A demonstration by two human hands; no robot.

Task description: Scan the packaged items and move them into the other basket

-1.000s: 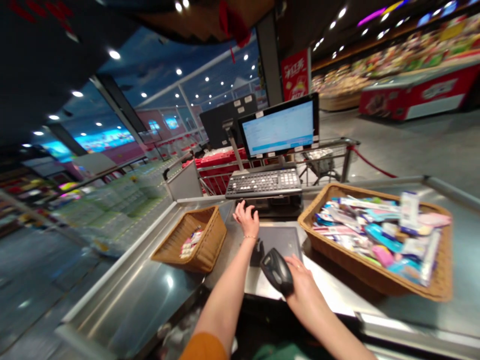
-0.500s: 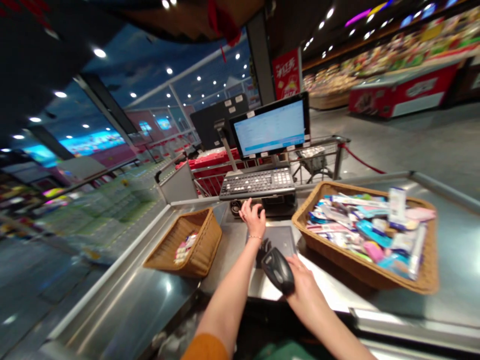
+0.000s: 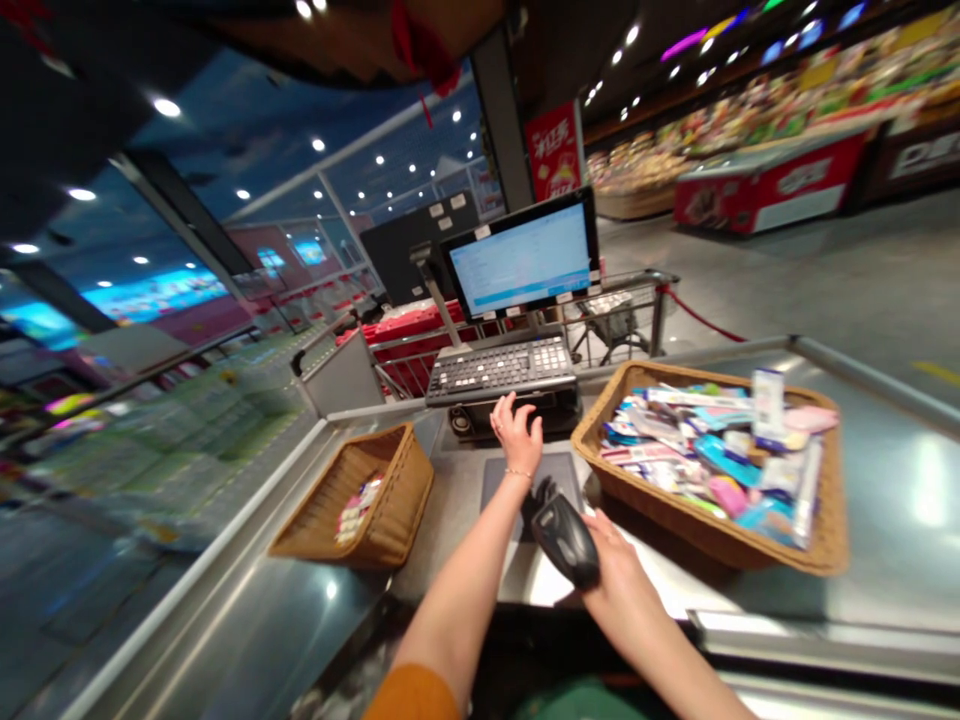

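My left hand (image 3: pixel 517 438) reaches forward with its fingers apart and nothing in them. It hovers in front of the black keyboard (image 3: pixel 499 368), level with the dark box beneath it; whether a fingertip touches anything I cannot tell. A bracelet circles that wrist. In my right hand (image 3: pixel 616 568) is a black handheld barcode scanner (image 3: pixel 564 540), its head pointing forward and left over a grey pad (image 3: pixel 571 476) on the counter. The fingers under the scanner are partly hidden. Behind the keyboard stands a lit monitor (image 3: pixel 521 255).
On the right, a wicker basket (image 3: pixel 682 530) is heaped with packaged items, several looking like toothbrush and toothpaste packs. A second wicker basket (image 3: pixel 409 495), tilted, holds a few small packs on the left. A metal rail and a shopping cart (image 3: pixel 613 318) stand beyond the metal counter (image 3: pixel 892 530).
The camera view has turned slightly right. My left hand has shifted right relative to the keyboard, fingers still apart. The scanner stays in my right hand.
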